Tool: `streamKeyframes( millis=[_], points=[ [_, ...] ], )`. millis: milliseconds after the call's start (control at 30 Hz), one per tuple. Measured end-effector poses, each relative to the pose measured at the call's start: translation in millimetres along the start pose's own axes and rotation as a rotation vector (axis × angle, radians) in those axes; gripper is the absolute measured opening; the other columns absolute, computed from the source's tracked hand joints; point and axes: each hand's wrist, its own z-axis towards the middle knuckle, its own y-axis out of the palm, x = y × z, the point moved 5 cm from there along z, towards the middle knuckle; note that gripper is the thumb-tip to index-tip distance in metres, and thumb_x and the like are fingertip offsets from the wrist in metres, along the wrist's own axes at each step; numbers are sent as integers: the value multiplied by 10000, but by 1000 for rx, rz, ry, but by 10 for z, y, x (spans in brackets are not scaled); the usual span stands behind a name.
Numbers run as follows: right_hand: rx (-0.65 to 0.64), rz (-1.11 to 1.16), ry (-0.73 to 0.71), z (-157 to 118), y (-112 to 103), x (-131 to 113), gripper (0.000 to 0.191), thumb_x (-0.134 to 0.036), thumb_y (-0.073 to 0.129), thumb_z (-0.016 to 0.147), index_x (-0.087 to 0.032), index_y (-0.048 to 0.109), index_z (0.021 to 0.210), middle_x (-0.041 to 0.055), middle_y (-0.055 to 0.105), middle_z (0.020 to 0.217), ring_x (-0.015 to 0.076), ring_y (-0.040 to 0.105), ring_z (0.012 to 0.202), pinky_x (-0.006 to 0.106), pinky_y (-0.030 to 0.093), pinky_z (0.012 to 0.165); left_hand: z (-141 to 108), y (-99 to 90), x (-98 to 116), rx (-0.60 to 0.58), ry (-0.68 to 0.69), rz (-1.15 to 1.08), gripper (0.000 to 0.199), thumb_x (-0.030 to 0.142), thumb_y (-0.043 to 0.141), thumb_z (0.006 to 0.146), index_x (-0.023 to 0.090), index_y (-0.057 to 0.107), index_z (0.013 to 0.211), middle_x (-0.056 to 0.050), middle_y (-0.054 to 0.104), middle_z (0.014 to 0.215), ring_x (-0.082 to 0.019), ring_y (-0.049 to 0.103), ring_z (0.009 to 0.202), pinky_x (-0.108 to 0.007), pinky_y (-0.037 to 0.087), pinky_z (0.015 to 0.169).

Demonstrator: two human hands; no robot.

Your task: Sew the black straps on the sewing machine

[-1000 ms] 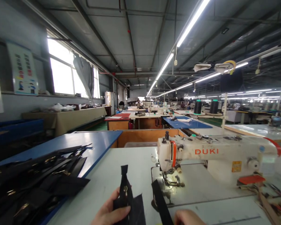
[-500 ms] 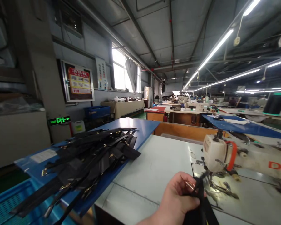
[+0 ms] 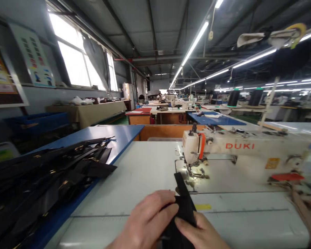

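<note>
Black fabric strip point(image 3: 183, 204) sits between both hands at the bottom centre of the frame, its narrow upper end lying on the white sewing table point(image 3: 134, 173) and pointing toward the presser foot point(image 3: 193, 175), just short of it. Left hand point(image 3: 146, 219) comes in from the lower left, fingers pressed together and curled over the strip's left edge. Right hand point(image 3: 197, 230) comes in from the lower right, fingers close together and pressing on the right side, so the material is pinched between the two and stays flat and lined up with the machine. Thumbs are hidden, so their grip cannot be told. A yellow mark point(image 3: 203, 206) lies on the tabletop just right of the strip. Above it stands the cream DUKI sewing machine point(image 3: 239, 146), its lamp lighting the needle area so that the work can be seen. At left, a blue table point(image 3: 119, 135) butts against the white one, bearing a heap of black strips point(image 3: 49, 169) with small brass-coloured fittings, close by the left hand's side. Black thread cones point(image 3: 233, 98) stand upper right, and bright windows point(image 3: 75, 52) run along the upper left wall
</note>
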Motion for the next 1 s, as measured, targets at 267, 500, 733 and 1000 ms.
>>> streamKeyframes(
  millis=[267,500,733,1000],
  points=[
    [40,111,-15,68,32,-78,654,-746,605,710,-155,732,960,93,677,868,310,606,959,417,461,889,-239,174,-3,-301,49,278,463,161,325,978,165,390,1436,-119,514,1402,-206,514,1264,-295,487,981],
    [68,28,-10,109,-68,-2,771,-801,403,803,-104,714,918,106,668,810,280,621,911,389,444,897,-223,259,-59,-339,-7,263,816,-24,342,745,188,207,1521,-84,443,1466,-221,431,1328,-368,442,1024],
    [32,-103,-70,178,-45,-129,722,-744,304,889,-132,668,775,52,627,731,239,606,828,322,465,786,-337,269,-213,-329,-70,213,460,291,269,1030,240,339,1481,-71,523,1399,-216,470,1296,-318,389,1071],
    [-96,-1100,-368,405,-531,-191,465,-374,349,1006,-112,484,1365,136,430,1454,245,336,1369,426,240,1135,-396,307,-473,-270,-114,205,418,270,317,1027,266,437,1428,-26,575,1349,-179,499,1272,-289,344,1094]
  ],
)
